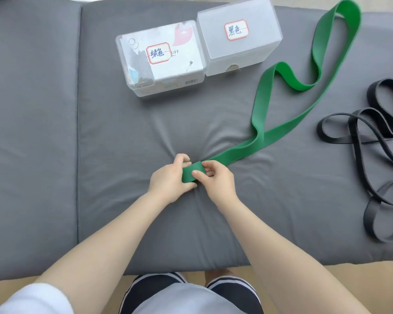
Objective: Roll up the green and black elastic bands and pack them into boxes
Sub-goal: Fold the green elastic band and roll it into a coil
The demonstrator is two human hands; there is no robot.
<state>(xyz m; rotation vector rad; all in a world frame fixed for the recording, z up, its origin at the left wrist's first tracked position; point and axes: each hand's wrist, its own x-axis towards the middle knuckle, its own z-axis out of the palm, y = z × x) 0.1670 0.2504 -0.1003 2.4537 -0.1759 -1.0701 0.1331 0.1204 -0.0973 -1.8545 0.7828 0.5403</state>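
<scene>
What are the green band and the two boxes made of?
Green band: likely rubber or latex, matte; it bends in soft loops.
Left box and right box: seemingly rigid plastic. The left looks clear, contents showing through; the right is frosted.

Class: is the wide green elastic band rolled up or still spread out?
Mostly spread: only the wide green elastic band's near end is curled between left hand and right hand.

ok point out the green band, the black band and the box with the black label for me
green band point(281, 123): head view, flat stretch of the unrolled length.
black band point(359, 137): head view, strand in the tangled loops.
black-labelled box point(254, 53): head view, bare lid below the sticker.
</scene>
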